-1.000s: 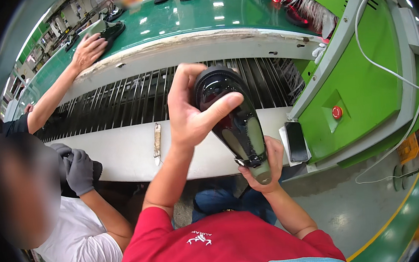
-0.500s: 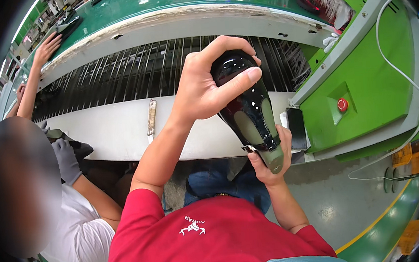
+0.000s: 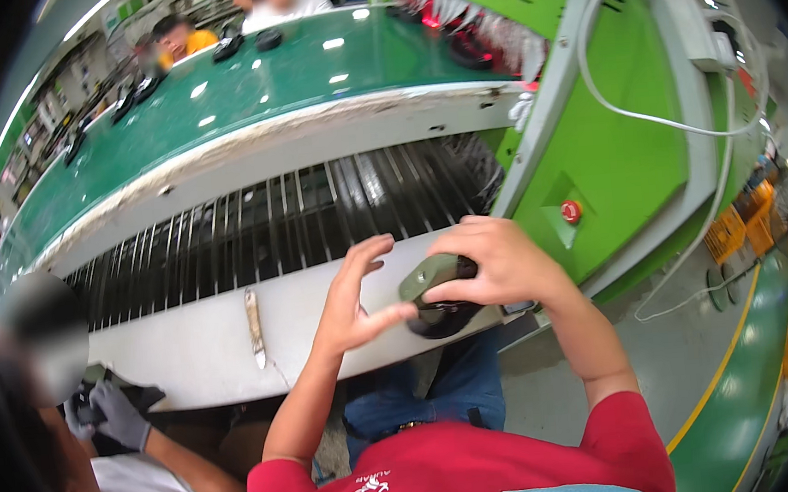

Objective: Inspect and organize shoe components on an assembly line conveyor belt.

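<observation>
1. One black shoe (image 3: 442,323) noted above the white surface (image 3: 190,355), near its front edge.
2. Right grip (image 3: 509,260): I find it closed around the shoe.
3. Left grip (image 3: 348,319): spread, empty, just beside it; contact I cannot confirm.

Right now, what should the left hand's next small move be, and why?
Probably close the left hand gently onto the left side of the shoe: its fingers are spread beside the shoe with the thumb close to it, while the right hand seems to carry the grip. Whether the thumb touches is unclear.
</observation>
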`<state>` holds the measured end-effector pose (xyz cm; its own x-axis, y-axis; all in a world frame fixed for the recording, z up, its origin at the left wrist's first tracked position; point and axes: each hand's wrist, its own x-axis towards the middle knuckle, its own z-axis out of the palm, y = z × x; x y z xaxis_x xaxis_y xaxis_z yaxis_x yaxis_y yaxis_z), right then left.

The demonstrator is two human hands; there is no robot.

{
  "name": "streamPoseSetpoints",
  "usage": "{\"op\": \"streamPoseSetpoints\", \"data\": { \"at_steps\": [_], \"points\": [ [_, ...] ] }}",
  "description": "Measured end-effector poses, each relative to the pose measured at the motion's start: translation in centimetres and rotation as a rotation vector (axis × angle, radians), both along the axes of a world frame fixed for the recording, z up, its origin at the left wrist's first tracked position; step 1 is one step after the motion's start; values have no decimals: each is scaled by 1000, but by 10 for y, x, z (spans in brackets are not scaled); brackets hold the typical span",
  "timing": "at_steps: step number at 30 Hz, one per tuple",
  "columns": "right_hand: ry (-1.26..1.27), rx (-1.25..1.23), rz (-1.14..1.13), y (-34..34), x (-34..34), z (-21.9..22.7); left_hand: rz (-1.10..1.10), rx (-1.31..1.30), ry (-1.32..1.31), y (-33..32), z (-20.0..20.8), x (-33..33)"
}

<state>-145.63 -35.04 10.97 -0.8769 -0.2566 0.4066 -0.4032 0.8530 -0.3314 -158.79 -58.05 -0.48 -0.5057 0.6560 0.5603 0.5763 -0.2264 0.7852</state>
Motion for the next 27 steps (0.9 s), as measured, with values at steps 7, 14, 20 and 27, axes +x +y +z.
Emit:
{"op": "streamPoseSetpoints", "data": {
  "at_steps": [7, 14, 20, 27],
  "points": [
    [291, -18, 84, -31, -36, 7, 192, -40, 160, 6, 43, 10],
    [-11, -1256, 177, -6, -69, -71, 298, -123, 168, -18, 57, -8],
    [-135, -1622, 380, -59, -80, -95, 270, -226, 365, -19, 66, -21],
    [-162, -1565, 339, -66, -81, -82, 239, -551, 432, -31, 90, -24]
  ]
}}
